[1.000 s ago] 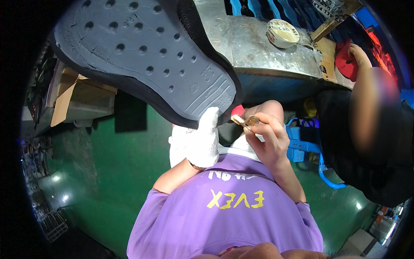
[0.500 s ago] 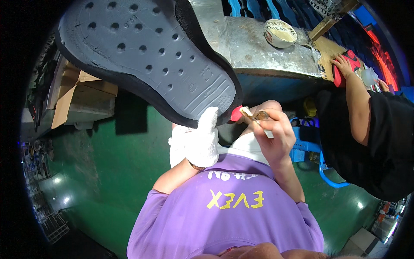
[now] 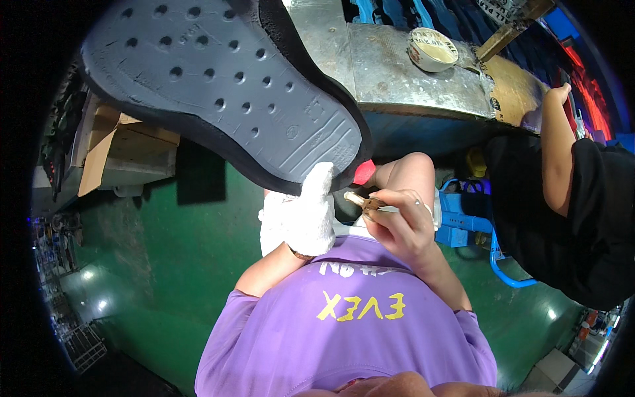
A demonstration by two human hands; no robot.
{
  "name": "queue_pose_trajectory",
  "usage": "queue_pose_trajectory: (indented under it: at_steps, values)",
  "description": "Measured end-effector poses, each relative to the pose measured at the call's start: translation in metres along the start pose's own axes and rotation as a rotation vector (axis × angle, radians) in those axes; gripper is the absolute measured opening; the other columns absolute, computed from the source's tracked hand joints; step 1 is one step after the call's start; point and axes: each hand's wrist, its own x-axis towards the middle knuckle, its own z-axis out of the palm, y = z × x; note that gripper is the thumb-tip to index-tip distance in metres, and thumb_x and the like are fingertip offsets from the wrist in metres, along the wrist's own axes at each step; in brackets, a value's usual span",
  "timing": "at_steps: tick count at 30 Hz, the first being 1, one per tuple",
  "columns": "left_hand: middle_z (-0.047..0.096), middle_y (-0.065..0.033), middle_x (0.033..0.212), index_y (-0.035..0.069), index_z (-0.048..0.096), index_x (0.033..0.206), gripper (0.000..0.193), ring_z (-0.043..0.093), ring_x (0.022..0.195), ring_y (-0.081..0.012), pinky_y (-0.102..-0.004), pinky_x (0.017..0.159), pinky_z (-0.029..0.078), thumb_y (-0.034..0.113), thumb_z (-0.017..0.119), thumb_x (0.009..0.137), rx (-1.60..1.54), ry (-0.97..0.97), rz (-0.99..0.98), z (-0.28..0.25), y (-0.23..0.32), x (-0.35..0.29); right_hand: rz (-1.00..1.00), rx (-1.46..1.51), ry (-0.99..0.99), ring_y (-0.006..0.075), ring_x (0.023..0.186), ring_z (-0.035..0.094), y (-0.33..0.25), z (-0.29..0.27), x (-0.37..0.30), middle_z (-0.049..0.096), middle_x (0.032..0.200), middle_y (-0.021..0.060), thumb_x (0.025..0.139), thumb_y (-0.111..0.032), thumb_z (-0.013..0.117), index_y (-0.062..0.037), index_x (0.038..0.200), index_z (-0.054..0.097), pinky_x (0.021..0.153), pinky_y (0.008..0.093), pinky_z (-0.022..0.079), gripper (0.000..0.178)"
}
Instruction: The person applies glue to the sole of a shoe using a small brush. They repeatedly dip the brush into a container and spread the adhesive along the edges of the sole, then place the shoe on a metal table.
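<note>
Over a glossy green floor (image 3: 152, 264) near a scuffed metal table (image 3: 410, 86), the white-gloved left hand (image 3: 305, 215) clasps a dimpled grey sole (image 3: 211, 92) by one end; the right hand (image 3: 407, 221) pinches a slim tool (image 3: 355, 198).

From head height, we look steeply down through a fisheye, the gray shoe sole (image 3: 231, 99) close, the metal-topped workbench (image 3: 397, 86) beyond.

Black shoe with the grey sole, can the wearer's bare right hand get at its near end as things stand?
Probably yes: the right hand, holding a small tool, is close to that end of the black shoe, and the gap looks open. The gloved left hand covers some of that end, though.
</note>
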Motion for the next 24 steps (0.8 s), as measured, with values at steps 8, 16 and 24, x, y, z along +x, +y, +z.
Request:
queue_pose_trajectory:
  at_steps: [8,16,24]
  values:
    - [0.069,-0.0092,0.110,0.000,0.065,0.115,0.030,0.066,0.095,-0.0183,-0.0306,0.084,0.053,-0.006,0.070,0.086,0.092,0.006,0.025,0.000,0.008,-0.010,0.089,-0.048,0.135,0.0287,0.085,0.066,0.005,0.007,-0.001,0.064,0.108,0.0134,0.070,0.002,0.081,-0.0027,0.089,0.063,0.070,0.0362,0.052,0.027]
    - [0.070,-0.0098,0.108,0.000,0.065,0.113,0.030,0.067,0.093,-0.0188,-0.0309,0.083,0.055,-0.008,0.071,0.085,-0.007,0.009,0.028,0.010,0.017,-0.010,0.127,-0.188,0.321,0.0259,0.082,0.067,0.019,0.004,-0.002,0.066,0.102,0.0139,0.077,0.001,0.080,-0.0048,0.087,0.063,0.069,0.0306,0.056,0.021]
    - [0.069,-0.0099,0.112,0.001,0.063,0.118,0.034,0.066,0.096,-0.0192,-0.0322,0.085,0.054,-0.007,0.069,0.085,-0.029,0.063,-0.098,0.013,0.019,-0.010,-0.024,-0.127,0.157,0.0266,0.078,0.064,0.012,0.006,0.000,0.064,0.106,0.0121,0.070,0.002,0.081,-0.0032,0.091,0.065,0.069,0.0362,0.051,0.027]
